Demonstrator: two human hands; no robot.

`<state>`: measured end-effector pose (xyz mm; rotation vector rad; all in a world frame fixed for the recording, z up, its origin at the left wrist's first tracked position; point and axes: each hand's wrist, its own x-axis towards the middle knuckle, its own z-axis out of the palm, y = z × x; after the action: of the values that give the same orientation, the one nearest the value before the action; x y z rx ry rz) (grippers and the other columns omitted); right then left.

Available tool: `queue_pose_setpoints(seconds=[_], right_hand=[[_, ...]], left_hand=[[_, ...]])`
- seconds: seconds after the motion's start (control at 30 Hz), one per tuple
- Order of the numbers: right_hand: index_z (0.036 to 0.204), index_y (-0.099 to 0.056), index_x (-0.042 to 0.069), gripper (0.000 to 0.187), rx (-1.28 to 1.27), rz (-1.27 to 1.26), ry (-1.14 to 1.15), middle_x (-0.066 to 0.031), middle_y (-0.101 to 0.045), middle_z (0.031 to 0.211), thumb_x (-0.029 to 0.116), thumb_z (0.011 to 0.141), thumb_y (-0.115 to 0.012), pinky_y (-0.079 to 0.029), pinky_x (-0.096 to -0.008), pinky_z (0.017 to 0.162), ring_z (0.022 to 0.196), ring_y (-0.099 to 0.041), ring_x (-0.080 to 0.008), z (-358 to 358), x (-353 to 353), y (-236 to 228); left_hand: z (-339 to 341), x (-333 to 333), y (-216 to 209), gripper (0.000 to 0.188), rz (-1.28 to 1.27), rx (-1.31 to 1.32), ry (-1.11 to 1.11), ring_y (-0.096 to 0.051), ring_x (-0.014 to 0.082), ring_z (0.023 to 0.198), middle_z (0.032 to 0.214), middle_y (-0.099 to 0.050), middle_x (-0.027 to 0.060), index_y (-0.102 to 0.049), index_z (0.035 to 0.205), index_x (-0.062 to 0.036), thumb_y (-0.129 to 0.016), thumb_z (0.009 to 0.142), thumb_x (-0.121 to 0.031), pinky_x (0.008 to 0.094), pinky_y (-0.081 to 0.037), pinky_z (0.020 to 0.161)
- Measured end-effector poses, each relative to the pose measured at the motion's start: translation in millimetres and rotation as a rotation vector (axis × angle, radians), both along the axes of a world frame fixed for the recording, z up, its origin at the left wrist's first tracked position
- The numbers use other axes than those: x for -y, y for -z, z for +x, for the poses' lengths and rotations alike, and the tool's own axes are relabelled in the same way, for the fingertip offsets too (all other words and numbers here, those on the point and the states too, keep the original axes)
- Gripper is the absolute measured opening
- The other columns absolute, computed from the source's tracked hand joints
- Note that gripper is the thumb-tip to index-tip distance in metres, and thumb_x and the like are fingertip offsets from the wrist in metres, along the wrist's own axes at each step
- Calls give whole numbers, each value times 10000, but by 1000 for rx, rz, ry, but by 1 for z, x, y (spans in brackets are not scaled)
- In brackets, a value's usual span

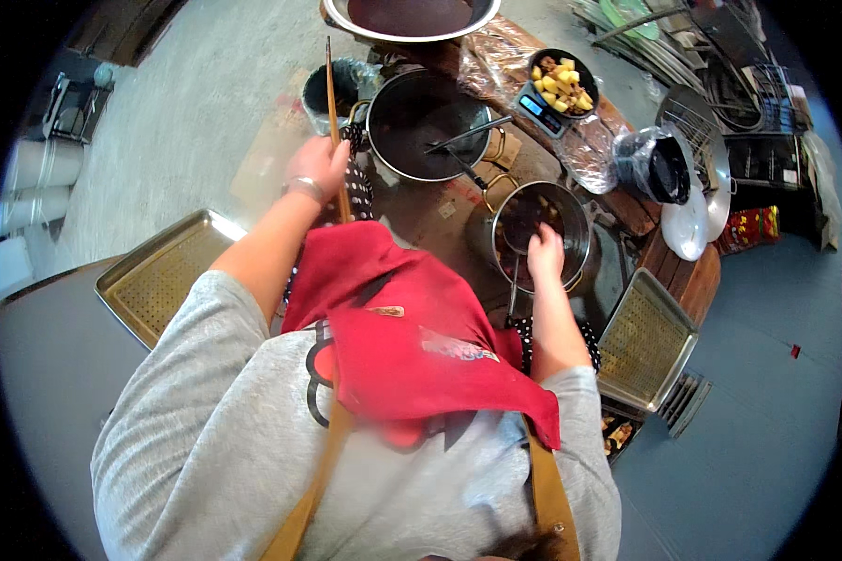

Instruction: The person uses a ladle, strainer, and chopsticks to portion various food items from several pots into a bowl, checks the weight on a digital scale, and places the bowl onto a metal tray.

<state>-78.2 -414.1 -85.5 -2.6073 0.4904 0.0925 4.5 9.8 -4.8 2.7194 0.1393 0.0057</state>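
Note:
My left hand (322, 166) is closed round long wooden chopsticks (331, 93), which point away from me beside the large dark pot (412, 112). That pot holds dark contents, with black-handled utensils (472, 136) lying across it. My right hand (545, 254) is over the smaller steel pot (585, 245), its fingers drawn together. Whatever they pinch, if anything, is hidden. Dark liquid with pieces in it fills part of this pot. A metal handle (513, 297) sticks out over its near rim.
A black bowl of yellow chunks (563, 84) sits on a digital scale (540, 112) at the wooden bench (617, 131). A wide basin (412, 38) stands at the far side. Perforated trays lie left (150, 271) and right (647, 341). A bag-lined bin (323, 98) adjoins the large pot.

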Motion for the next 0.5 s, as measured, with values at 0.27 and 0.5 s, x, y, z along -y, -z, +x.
queue_pose_setpoints(seconds=[0.27, 0.5], right_hand=[[1137, -559, 113, 346, -73, -333, -603, -98, -515, 1191, 124, 796, -499, -385, -383, 936, 1146, -451, -267, 185, -82, -5], [1154, -542, 84, 331, -75, -870, -1001, -104, -542, 1133, 165, 854, -426, -292, -383, 973, 1200, -405, -271, 240, -87, 48]], left_hand=[[13, -6, 5, 325, 17, 41, 13, -540, 353, 713, 728, -542, 154, -562, 694, -38, -513, 840, -324, 420, -436, 607], [27, -8, 3, 269, -36, 84, 81, -522, 352, 656, 701, -513, 152, -534, 669, -25, -551, 818, -248, 423, -417, 564]])
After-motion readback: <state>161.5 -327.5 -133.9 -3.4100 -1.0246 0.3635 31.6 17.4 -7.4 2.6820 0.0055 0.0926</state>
